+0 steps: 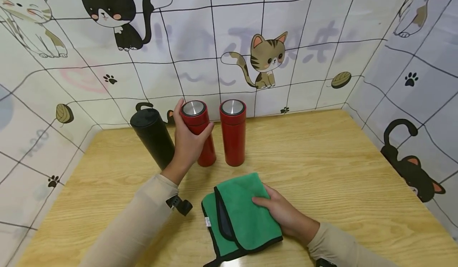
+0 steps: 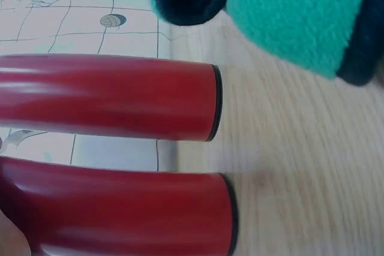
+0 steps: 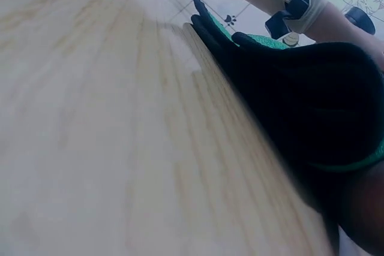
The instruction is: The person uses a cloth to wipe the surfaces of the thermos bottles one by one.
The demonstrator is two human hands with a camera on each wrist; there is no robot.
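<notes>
A cat-printed backdrop (image 1: pixel 311 70) borders the wood-grain tabletop (image 1: pixel 322 151); the beige left sleeve (image 1: pixel 132 215) crosses between cloth and tumbler, blocking that side. The green black-edged cloth (image 1: pixel 247 215) is folded, well apart from both flasks. From it, the black tumbler (image 1: pixel 148 134) stands at 10 o'clock, unheld; the gripped red flask (image 1: pixel 206 151) at 11, the second red flask (image 1: pixel 234 140) at 12, untouched. The left hand (image 1: pixel 191 142) curls round the former's upper body; the right hand (image 1: pixel 282 211) pinches the cloth at 3 o'clock. So both are in hand; how much is left, I cannot tell.
</notes>
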